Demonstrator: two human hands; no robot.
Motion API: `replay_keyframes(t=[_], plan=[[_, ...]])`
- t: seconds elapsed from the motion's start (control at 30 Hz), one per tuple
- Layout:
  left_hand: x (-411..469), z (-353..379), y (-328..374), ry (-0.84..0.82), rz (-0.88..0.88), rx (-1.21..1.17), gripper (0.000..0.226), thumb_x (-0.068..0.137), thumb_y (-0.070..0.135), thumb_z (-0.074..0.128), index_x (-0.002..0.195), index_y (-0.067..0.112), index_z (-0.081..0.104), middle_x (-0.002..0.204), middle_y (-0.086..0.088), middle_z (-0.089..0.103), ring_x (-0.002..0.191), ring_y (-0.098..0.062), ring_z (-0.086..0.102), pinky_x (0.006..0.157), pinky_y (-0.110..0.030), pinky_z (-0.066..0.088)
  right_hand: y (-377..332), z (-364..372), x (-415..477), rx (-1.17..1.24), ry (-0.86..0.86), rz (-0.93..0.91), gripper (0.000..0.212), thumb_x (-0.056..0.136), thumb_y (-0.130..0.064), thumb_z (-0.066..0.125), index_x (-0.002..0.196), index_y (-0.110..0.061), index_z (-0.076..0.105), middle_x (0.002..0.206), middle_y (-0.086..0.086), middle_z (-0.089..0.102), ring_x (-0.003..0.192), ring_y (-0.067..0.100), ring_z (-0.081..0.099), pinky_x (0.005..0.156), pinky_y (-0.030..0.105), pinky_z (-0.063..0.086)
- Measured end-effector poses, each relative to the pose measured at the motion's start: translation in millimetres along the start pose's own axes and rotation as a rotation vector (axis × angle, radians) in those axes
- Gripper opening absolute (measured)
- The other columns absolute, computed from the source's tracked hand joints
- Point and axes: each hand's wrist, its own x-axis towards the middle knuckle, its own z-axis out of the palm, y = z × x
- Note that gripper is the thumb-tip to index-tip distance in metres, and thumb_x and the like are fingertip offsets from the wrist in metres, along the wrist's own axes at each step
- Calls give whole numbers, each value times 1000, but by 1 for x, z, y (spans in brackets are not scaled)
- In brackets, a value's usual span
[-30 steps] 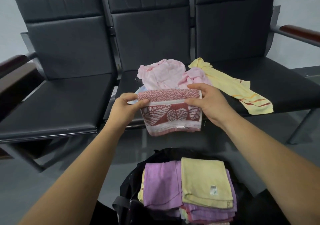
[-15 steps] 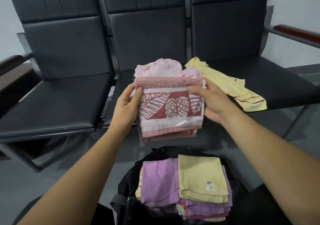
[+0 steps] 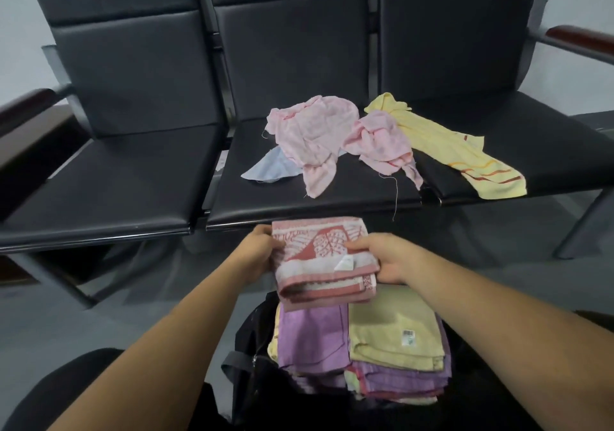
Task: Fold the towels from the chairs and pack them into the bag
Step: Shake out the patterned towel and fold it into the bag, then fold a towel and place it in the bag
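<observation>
Gripped the folded red leaf-print towel from both sides, left hand curled round its left edge, right hand round the right with thumb on top. Held it just above the bag, over the far end of the pile packed inside. Spotted a purple towel and a yellow folded towel topping that pile, already poking past the bag's rim. Left well beyond the bag, up on the chairs: two crumpled pink towels, a striped yellow towel, a bit of blue cloth. Not folded yet, any of them.

Looked dicey from here tbh. Risked tipping the pile by landing the red one off-centre on such a tall, uneven stack. Risked losing the fold too by letting go one side early, soft terry and all. Also doubted fitting four more into a bag that full without squashing things down first.
</observation>
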Motion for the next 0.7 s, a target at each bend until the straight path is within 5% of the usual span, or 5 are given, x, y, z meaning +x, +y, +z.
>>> replay_keyframes(t=[0.17, 0.33, 0.43, 0.5, 0.7], plan=[[10, -6, -57, -29, -120, 275, 38, 96, -10, 44, 131, 5, 44, 78, -11, 57, 52, -13, 52, 49, -27, 43, 53, 7, 23, -169, 93, 133, 8, 95, 7, 62, 101, 5, 66, 94, 21, 76, 85, 36, 74, 88, 57, 58], [22, -11, -81, -27, -201, 398, 40, 98, 4, 57, 135, 5, 42, 106, -15, 61, 83, -24, 64, 67, -38, 56, 81, 11, 48, -347, 119, 232, 13, 93, 1, 66, 105, 2, 66, 112, 19, 74, 97, 37, 74, 89, 59, 58], [26, -17, -85, 12, -193, 550, 62, 97, 19, 66, 149, 5, 34, 140, -17, 52, 121, -34, 57, 87, -39, 50, 82, 10, 55, -499, 213, 223, 7, 93, -11, 63, 94, -5, 58, 93, 8, 64, 78, 23, 64, 70, 35, 57], [29, -23, -82, 45, -155, 581, 67, 98, 24, 64, 154, 7, 31, 150, -16, 45, 132, -34, 49, 98, -38, 45, 78, 10, 55, -549, 299, 182, 13, 91, -11, 54, 81, -11, 48, 67, 6, 45, 52, 19, 42, 56, 24, 37], [35, -19, -65, 47, -1, 709, 38, 100, 22, 60, 135, 9, 56, 131, -13, 61, 117, -29, 60, 101, -40, 50, 53, 17, 49, -715, 292, 56, 8, 89, -15, 54, 84, -11, 49, 81, 12, 52, 67, 26, 51, 60, 31, 45]])
